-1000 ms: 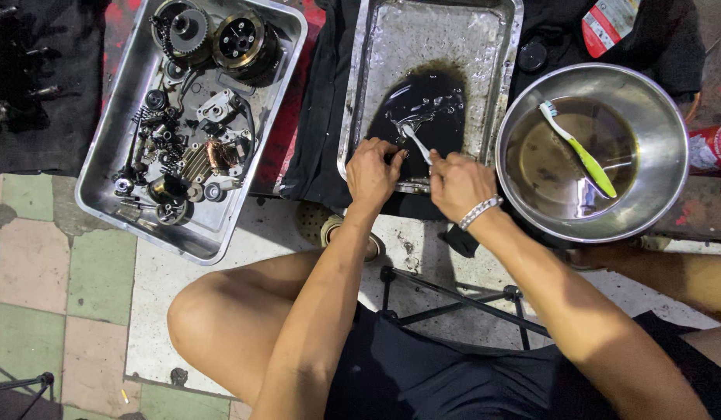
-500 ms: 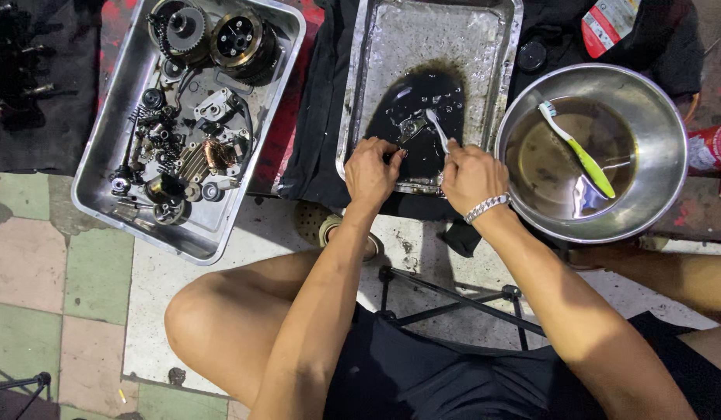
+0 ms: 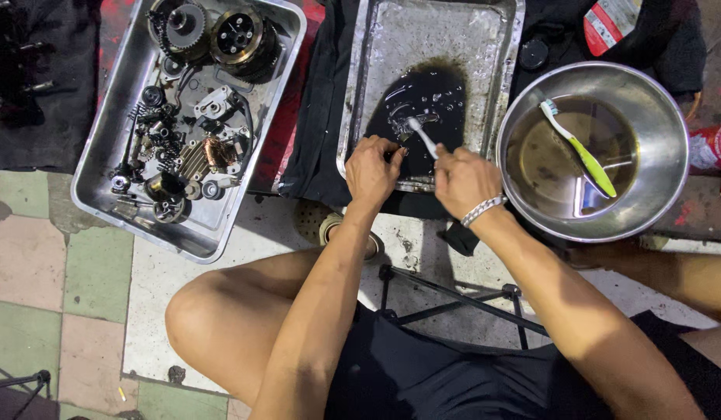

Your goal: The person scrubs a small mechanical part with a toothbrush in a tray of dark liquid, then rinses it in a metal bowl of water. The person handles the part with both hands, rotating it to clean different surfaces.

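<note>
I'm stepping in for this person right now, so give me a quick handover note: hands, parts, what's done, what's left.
Left hand: holds a small part at the near edge of the black oily pool in the middle tray; the part is mostly hidden by the fingers.
Right hand: grips a white brush, bristles down in the pool beside the left hand.
Steel bowl on the right: brownish liquid with a green toothbrush lying in it.
Left tray: gears, springs and other engine parts.
Done: cannot tell which parts are cleaned.
Left: the held part looks mid-scrub.
</note>
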